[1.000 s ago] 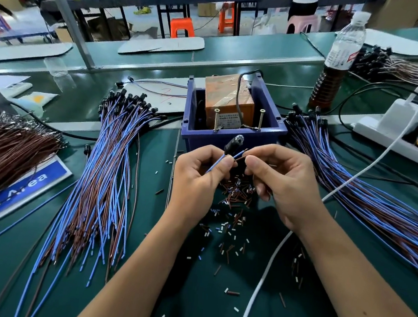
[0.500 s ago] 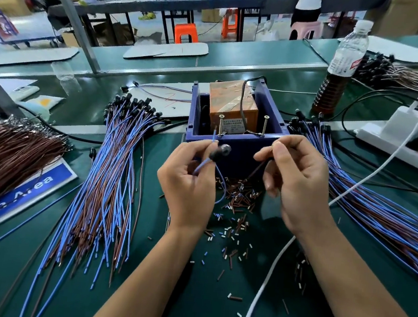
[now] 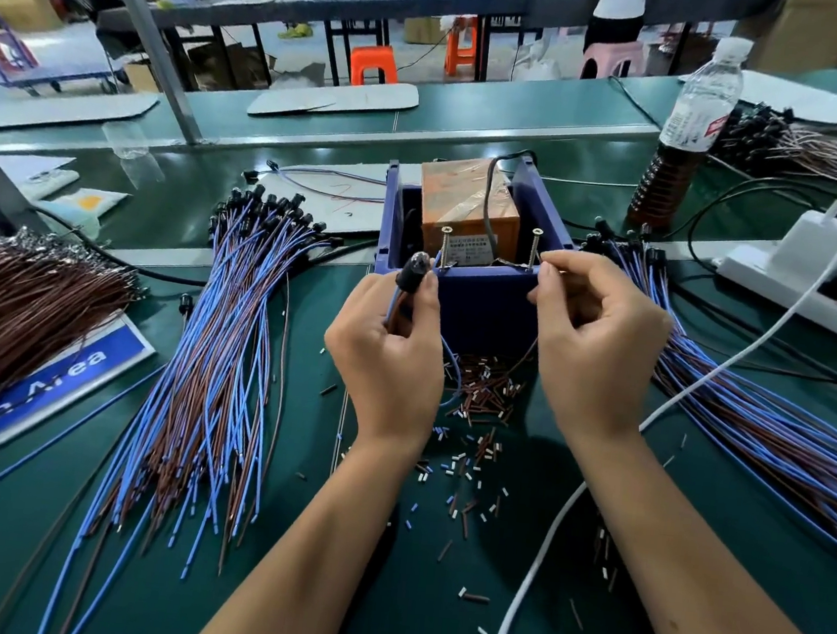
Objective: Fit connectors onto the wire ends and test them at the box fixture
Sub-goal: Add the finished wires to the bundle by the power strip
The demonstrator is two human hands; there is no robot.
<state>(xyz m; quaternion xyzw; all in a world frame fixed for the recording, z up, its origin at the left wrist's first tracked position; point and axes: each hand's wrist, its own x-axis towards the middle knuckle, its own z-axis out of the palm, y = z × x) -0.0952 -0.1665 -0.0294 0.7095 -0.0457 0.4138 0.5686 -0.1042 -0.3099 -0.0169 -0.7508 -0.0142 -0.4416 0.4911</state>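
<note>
Head view: both hands raised to the blue plastic box fixture (image 3: 480,302) since the earlier frame.
Left hand (image 3: 391,360) grips the black cylindrical connector (image 3: 414,274); right hand (image 3: 594,345) pinches a thin brown wire end (image 3: 526,356) beside the right upright screw (image 3: 534,249).

light: bright, even, overhead | shadows: soft, under forearms | focus: sharp centre | edges: wide-angle bowing, background slightly soft

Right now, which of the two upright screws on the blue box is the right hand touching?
The right-side screw: the right hand has its fingertips at its base on the blue box. The left screw stands nearer the left hand.
</note>
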